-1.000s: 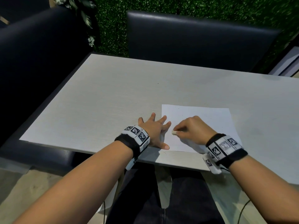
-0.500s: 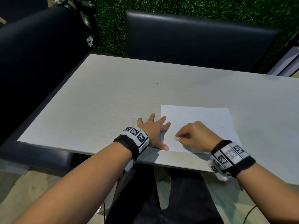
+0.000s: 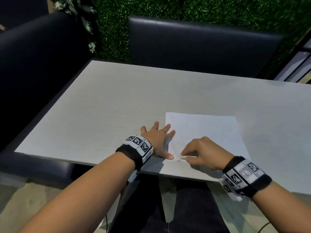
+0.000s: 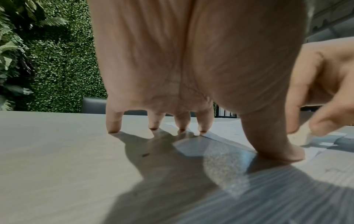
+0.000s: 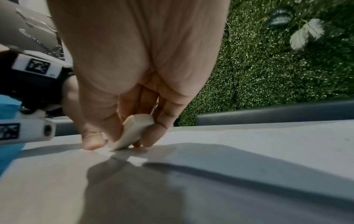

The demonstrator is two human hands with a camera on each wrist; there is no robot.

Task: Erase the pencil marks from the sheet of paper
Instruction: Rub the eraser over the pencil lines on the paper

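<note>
On the desk (image 3: 104, 105), pale grey with a fine grain: one sheet of paper (image 3: 202, 130), white, lying flat toward the near edge, faint marks only just visible. One eraser (image 5: 134, 131), small and off-white, pinched between thumb and fingers (image 5: 159, 133) of the right hand (image 3: 203, 153), its lower end touching the sheet at the near left corner. Left hand (image 3: 157, 140) spread wide and flat, fingers (image 4: 114, 122) straight, tips pressing the desk and the sheet's left edge, thumb down on the near corner. Two wristbands noted, one per wrist, each with black-and-white markers. Around the desk: two dark padded seats, one opposite (image 3: 202, 46), one at left (image 3: 38, 61). Behind: green foliage wall (image 3: 185, 7).
</note>
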